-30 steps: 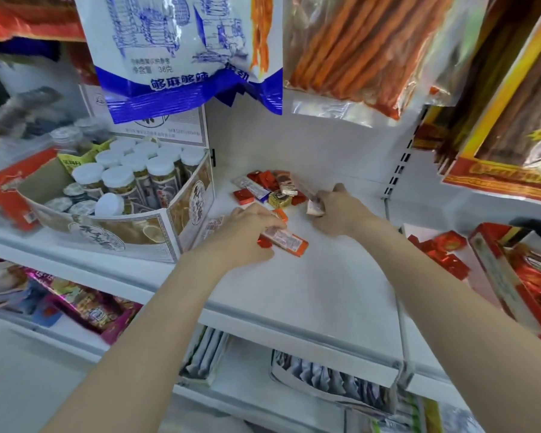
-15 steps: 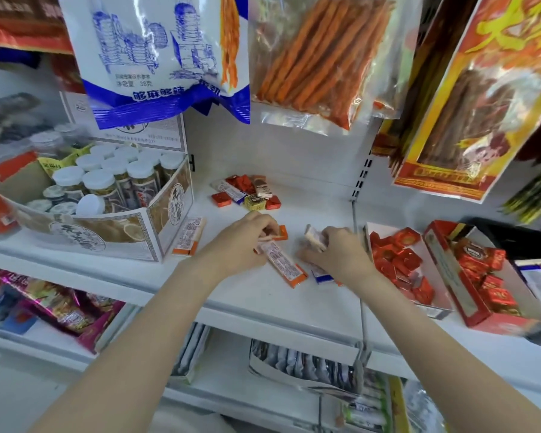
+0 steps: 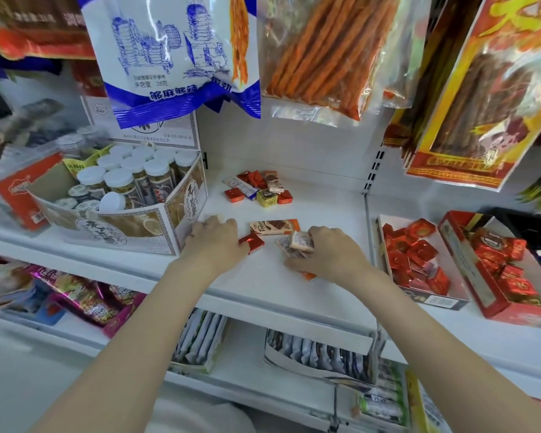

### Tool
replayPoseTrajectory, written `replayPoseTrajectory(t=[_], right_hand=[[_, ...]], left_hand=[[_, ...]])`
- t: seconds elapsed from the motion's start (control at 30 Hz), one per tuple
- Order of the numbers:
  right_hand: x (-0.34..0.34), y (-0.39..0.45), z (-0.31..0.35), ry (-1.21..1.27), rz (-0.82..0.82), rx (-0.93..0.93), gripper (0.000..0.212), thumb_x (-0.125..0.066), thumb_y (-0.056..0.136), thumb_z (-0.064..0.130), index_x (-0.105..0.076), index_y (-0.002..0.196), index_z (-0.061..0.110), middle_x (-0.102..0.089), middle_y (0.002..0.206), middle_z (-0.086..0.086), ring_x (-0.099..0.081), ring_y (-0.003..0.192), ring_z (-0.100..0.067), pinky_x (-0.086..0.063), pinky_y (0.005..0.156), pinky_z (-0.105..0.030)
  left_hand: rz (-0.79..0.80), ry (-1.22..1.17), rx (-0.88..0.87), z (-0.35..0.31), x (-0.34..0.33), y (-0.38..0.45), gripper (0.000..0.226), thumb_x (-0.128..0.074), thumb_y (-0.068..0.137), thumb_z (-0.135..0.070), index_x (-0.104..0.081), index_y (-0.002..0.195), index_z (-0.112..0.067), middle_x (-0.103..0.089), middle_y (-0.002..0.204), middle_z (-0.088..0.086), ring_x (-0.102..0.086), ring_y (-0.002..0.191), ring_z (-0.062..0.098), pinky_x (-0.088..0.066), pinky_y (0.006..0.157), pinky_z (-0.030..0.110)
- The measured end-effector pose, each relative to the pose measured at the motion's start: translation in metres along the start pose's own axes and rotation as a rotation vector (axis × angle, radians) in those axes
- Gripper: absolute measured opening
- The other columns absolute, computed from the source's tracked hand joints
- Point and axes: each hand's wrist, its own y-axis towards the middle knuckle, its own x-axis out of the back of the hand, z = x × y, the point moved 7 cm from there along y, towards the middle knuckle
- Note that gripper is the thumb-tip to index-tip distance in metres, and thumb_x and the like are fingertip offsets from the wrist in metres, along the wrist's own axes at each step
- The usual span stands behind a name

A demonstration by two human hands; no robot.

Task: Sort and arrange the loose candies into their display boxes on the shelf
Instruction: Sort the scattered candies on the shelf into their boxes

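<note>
White shop shelving fills my view, with snack bags hanging above and a white shelf (image 3: 294, 295) under my hands. My left hand (image 3: 214, 242) rests palm down on the shelf, fingers loosely bent beside the corner of a jar box (image 3: 113, 223) full of white-capped jars; I cannot tell whether it holds anything. A small red candy (image 3: 252, 242) lies touching its thumb side. My right hand (image 3: 328, 254) is curled round a bundle of wrapped candy bars (image 3: 297, 243), gripping them against the shelf, with an orange wrapper end showing beneath the wrist. Between my two hands, slightly farther back, a long chocolate bar (image 3: 274, 227) with an orange edge lies flat. Deeper in, near the back wall, sits a loose candy pile (image 3: 258, 189): red squares, one yellow square, and a few longer wrapped pieces, all touching. To the right, past a shelf divider, a white display box (image 3: 384, 242) holds red candies, and just beside it a red display box (image 3: 469, 267) holds more red wrapped pieces.
</note>
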Motion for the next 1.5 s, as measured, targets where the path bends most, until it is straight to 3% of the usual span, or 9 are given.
replayPoseTrajectory(t=[0.2, 0.37, 0.5, 0.6, 0.73, 0.97, 1.1, 1.2, 1.5], right_hand=[[0.017, -0.013, -0.018, 0.003, -0.089, -0.085, 0.029, -0.054, 0.079, 0.034, -0.041, 0.064, 0.014, -0.044, 0.063, 0.000, -0.049, 0.067, -0.026, -0.031, 0.048, -0.024], [0.022, -0.023, -0.021, -0.125, -0.062, 0.010, 0.019, -0.058, 0.075, 0.025, -0.045, 0.077, 0.012, -0.048, 0.075, -0.006, -0.048, 0.070, -0.027, -0.033, 0.053, -0.025], [0.031, -0.036, -0.032, 0.193, -0.041, -0.043, 0.017, -0.062, 0.077, 0.018, -0.048, 0.070, 0.012, -0.055, 0.069, -0.004, -0.056, 0.063, -0.024, -0.043, 0.048, -0.026], [0.055, -0.050, -0.049, 0.680, -0.129, -0.129, 0.006, -0.062, 0.082, 0.013, -0.058, 0.083, 0.010, -0.069, 0.084, -0.011, -0.067, 0.073, -0.023, -0.054, 0.066, -0.031], [0.072, -0.073, -0.078, 1.008, -0.133, -0.233, 0.002, -0.059, 0.086, 0.012, -0.059, 0.088, 0.013, -0.071, 0.085, -0.008, -0.068, 0.074, -0.015, -0.054, 0.070, -0.024], [0.110, -0.135, -0.178, 0.973, -0.401, -0.418, 0.011, -0.059, 0.086, 0.015, -0.059, 0.075, 0.017, -0.063, 0.083, -0.011, -0.061, 0.080, -0.024, -0.049, 0.078, -0.035], [0.159, -0.165, -0.230, 0.391, -0.642, -0.357, 0.008, -0.065, 0.079, 0.004, -0.062, 0.085, 0.000, -0.059, 0.077, -0.018, -0.057, 0.072, -0.031, -0.043, 0.062, -0.035], [0.176, -0.154, -0.259, -0.210, -0.515, -0.358, 0.029, -0.063, 0.083, 0.013, -0.056, 0.108, 0.002, -0.054, 0.082, -0.018, -0.055, 0.085, -0.038, -0.040, 0.064, -0.037], [0.171, -0.087, -0.309, -0.607, -0.315, -0.376, 0.047, -0.056, 0.088, 0.030, -0.043, 0.132, 0.018, -0.052, 0.129, -0.014, -0.032, 0.127, -0.035, -0.029, 0.099, -0.047]], left_hand=[[-0.087, -0.113, -0.073, -0.004, 0.008, -0.007, 0.048, -0.056, 0.088, -0.024, -0.040, 0.131, -0.013, -0.041, 0.127, 0.016, -0.044, 0.115, 0.034, -0.037, 0.092, 0.035], [-0.049, -0.170, -0.083, -0.009, 0.006, -0.016, 0.052, -0.063, 0.081, -0.020, -0.041, 0.127, -0.014, -0.049, 0.120, 0.014, -0.051, 0.105, 0.030, -0.037, 0.074, 0.029], [0.062, -0.932, 0.059, -0.010, 0.023, -0.029, 0.028, -0.060, 0.084, -0.010, -0.055, 0.111, -0.013, -0.065, 0.095, 0.008, -0.059, 0.081, 0.017, -0.047, 0.066, 0.023], [0.195, -1.356, 0.053, -0.036, 0.032, -0.042, 0.025, -0.054, 0.085, 0.000, -0.059, 0.107, -0.011, -0.066, 0.093, 0.013, -0.063, 0.078, 0.019, -0.054, 0.067, 0.024], [0.221, -1.318, -0.047, -0.088, 0.027, -0.046, 0.019, -0.047, 0.089, 0.001, -0.063, 0.093, -0.011, -0.069, 0.072, 0.005, -0.066, 0.066, 0.010, -0.049, 0.072, 0.026], [0.320, -1.184, -0.258, -0.198, 0.006, -0.048, 0.022, -0.049, 0.089, -0.002, -0.062, 0.104, -0.012, -0.065, 0.083, 0.003, -0.061, 0.070, 0.006, -0.048, 0.057, 0.014], [0.295, -1.059, -0.383, -0.254, -0.006, -0.046, 0.029, -0.052, 0.091, -0.008, -0.060, 0.119, -0.011, -0.065, 0.106, 0.005, -0.060, 0.080, 0.007, -0.052, 0.069, 0.018], [0.252, -1.019, -0.483, -0.285, -0.010, -0.046, 0.033, -0.060, 0.088, -0.019, -0.060, 0.121, -0.018, -0.064, 0.115, 0.001, -0.062, 0.096, 0.013, -0.053, 0.089, 0.034], [0.149, -0.981, -0.544, -0.337, -0.016, -0.042, 0.029, -0.056, 0.090, -0.014, -0.062, 0.119, -0.015, -0.068, 0.105, 0.002, -0.066, 0.090, 0.016, -0.054, 0.086, 0.040]])
